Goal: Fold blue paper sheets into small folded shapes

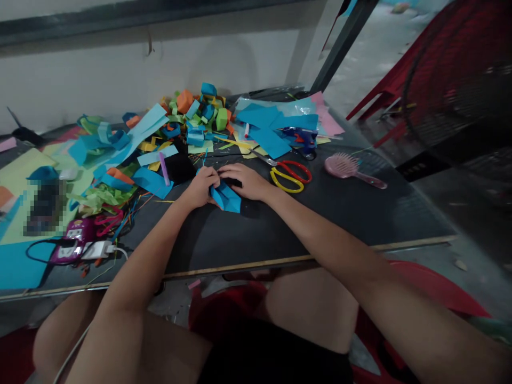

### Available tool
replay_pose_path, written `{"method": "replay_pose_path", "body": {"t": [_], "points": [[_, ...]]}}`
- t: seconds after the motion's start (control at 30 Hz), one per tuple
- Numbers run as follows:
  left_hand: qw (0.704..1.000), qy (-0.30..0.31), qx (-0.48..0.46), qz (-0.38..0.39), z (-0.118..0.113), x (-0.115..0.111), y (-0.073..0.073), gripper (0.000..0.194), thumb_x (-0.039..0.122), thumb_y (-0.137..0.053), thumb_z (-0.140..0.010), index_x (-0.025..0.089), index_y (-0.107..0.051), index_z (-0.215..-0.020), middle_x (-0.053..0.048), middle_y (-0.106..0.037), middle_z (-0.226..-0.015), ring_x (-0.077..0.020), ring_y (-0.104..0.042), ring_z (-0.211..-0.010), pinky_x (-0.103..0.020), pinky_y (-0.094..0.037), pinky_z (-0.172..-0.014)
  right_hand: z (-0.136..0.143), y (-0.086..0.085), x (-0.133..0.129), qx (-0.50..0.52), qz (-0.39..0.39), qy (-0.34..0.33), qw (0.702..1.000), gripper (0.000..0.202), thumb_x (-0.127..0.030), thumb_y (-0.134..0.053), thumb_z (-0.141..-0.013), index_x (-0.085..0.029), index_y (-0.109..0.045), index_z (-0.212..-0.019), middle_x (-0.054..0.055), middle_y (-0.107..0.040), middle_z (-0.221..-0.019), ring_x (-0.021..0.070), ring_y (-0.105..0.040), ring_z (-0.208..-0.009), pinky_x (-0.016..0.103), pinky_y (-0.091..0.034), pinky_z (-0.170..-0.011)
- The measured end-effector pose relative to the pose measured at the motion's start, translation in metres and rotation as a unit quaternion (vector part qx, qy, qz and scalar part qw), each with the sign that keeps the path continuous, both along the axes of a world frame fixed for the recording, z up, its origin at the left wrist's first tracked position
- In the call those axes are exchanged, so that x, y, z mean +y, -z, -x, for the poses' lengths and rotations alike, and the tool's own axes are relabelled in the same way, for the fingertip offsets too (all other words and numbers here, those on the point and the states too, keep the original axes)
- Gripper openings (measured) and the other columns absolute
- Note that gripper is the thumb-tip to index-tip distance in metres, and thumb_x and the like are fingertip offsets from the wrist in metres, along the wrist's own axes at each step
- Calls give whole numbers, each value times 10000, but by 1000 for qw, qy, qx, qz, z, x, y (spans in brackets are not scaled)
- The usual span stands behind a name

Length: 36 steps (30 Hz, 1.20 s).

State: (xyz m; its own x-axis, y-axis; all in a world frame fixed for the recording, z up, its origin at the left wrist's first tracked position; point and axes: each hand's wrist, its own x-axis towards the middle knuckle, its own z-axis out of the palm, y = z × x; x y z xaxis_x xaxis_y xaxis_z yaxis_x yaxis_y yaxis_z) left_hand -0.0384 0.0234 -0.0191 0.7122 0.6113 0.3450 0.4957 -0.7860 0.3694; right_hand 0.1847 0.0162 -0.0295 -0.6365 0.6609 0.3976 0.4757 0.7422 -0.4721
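Left hand (203, 186) pinching folded blue paper (229, 199), right hand (248, 181) curled against it, grip unclear, scissors (276, 163) near, dark desk (340, 213)

Illumination is dim. Soft shadows mark the pale grey wall (100, 74), upper centre, and matte black tabletop (348, 213), centre. The dark, round wire-guarded fan (460, 80), upper right, is blurred. Pixelation obscures one patch, left.

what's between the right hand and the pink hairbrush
In the head view, scissors with red and yellow handles lie on the dark tabletop between the right hand and the pink hairbrush.
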Motion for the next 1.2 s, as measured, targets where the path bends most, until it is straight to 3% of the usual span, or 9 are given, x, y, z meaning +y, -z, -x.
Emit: {"method": "replay_pose_path", "body": {"t": [0.23, 0.4, 0.6, 0.73, 0.87, 1.07, 1.2], "points": [[1000, 8, -13, 23, 12, -5, -5, 251, 320, -682, -697, 226, -450, -676, -64, -562, -860, -233, -527, -875, -387, -477, -818, 2, -10, -10, -36, -44, -49, 997, 408, -100, -457, -856, -172, -737, -1143, 147, -700, -1246, 291, -618, -1136, 489, -495, -981], [998, 3, -7, 58, 19, -3, -9, 112, 170, -627, -608, 199, -572, -701, -45, -586, -888, -202, -570, -840, -340, -496, -786, 0, -22, -20, -47, 21, -66, 996, 409, -226, -354, -996, -181, -721, -1171, 120, -745, -1068, 238, -651, -988, 410, -508, -886], [995, 5, -2, 95, 23, -2, -13, 187, 99, -566, -553, 188, -566, -717, -33, -584, -937, -179, -598, -831, -300, -500, -748, 9, -21, -23, -150, 18, -51, 987, 379, -294, -544, -951, -189, -671, -1292, 147, -715, -1156, 283, -649, -1047, 410, -510, -858], [995, -27, -37, 86, 20, 1, -7, 117, 137, -577, -626, 194, -548, -724, -45, -570, -974, -181, -581, -860, -325, -514, -805, 11, -20, -20, -174, 18, -57, 983, 358, -314, -590, -947, -205, -678, -1277, 138, -697, -1177, 289, -637, -1077, 407, -521, -853], [988, -79, -79, 108, 14, 5, -1, 76, 147, -539, -698, 210, -515, -733, -36, -556, -948, -171, -546, -855, -321, -518, -818, 11, -20, -18, -157, -35, -81, 984, 331, -318, -642, -919, -198, -690, -1224, 152, -641, -1271, 301, -579, -1138, 464, -488, -965], [966, -141, -123, 179, 6, 2, -6, 123, 171, -437, -825, 220, -425, -713, -27, -522, -837, -147, -527, -754, -304, -520, -732, 13, -21, -17, -164, -52, -70, 983, 352, -330, -683, -892, -228, -679, -1229, 175, -508, -1417, 356, -433, -1306, 533, -433, -1036], [991, -77, -60, 86, 12, -1, -9, 151, 206, -595, -707, 222, -447, -736, -46, -540, -931, -179, -532, -865, -330, -503, -806, 11, -23, -19, -133, -82, -61, 986, 227, -294, -697, -877, -210, -713, -1087, 171, -537, -1385, 354, -427, -1311, 514, -414, -1037]]}}
